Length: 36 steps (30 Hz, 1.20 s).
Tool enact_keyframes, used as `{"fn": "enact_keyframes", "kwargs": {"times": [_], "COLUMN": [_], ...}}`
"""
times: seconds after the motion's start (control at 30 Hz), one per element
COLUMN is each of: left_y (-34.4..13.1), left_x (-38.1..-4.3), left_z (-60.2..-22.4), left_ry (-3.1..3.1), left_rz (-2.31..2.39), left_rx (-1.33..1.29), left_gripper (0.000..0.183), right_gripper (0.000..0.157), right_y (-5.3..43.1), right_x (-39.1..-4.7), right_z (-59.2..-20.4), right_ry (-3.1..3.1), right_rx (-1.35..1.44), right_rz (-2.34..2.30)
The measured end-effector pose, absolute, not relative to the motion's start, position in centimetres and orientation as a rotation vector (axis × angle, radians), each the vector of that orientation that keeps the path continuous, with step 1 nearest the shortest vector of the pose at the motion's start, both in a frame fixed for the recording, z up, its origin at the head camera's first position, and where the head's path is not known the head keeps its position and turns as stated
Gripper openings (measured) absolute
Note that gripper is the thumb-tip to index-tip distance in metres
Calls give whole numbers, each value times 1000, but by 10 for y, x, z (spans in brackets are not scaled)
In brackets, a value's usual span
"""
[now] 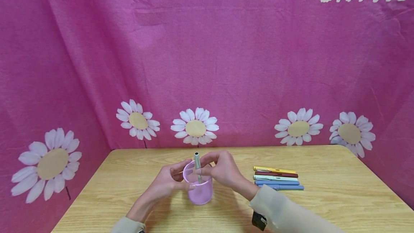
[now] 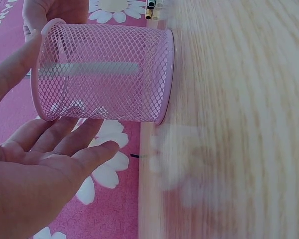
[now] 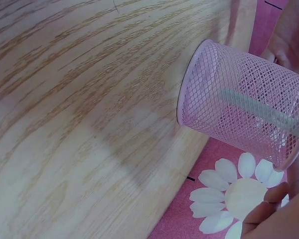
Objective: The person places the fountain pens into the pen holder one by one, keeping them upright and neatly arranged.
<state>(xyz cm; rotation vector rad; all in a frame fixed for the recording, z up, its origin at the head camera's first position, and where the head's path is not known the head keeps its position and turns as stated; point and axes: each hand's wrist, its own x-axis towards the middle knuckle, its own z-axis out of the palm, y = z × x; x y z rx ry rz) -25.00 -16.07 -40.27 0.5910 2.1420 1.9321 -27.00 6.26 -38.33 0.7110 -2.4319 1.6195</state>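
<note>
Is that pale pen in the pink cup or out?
Partly in: the pen shows through the mesh cup, its lower end short of the base; in the head view, its top rises above the rim.

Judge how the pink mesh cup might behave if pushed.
The pink mesh cup is probably light, its walls being open mesh. It looks fairly stiff, its round outline undented. Standing upright on the table, it may slide before tipping.

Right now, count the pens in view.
6: a greenish pen in the mesh cup; on the table, right of it, a yellow pen, dark red pen, mint pen and two blue pens.
</note>
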Motion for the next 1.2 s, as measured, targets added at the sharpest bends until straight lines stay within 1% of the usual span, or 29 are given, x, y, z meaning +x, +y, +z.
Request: {"fn": "enact_keyframes", "kwargs": {"times": [0.47,0.67,0.87,1.03,1.2], "left_y": [-164,-164,-163,-161,-162], "left_x": [-249,-249,-249,-249,-249], "left_z": [-401,-401,-401,-401,-402], "left_ry": [2179,2181,2164,2170,2184], "left_rz": [1920,1918,1933,1935,1936], "left_rx": [611,603,615,607,599], "left_gripper": [83,83,84,84,84], "right_gripper": [16,14,12,13,15], "right_y": [60,66,86,109,138], "right_x": [-269,-266,-259,-250,-239], "right_z": [-383,-374,-361,-354,-350], "right_ry": [-2483,-2487,-2526,-2563,-2627], "right_rx": [723,734,792,834,808], "right_rz": [1511,1467,1316,1208,1107]}}
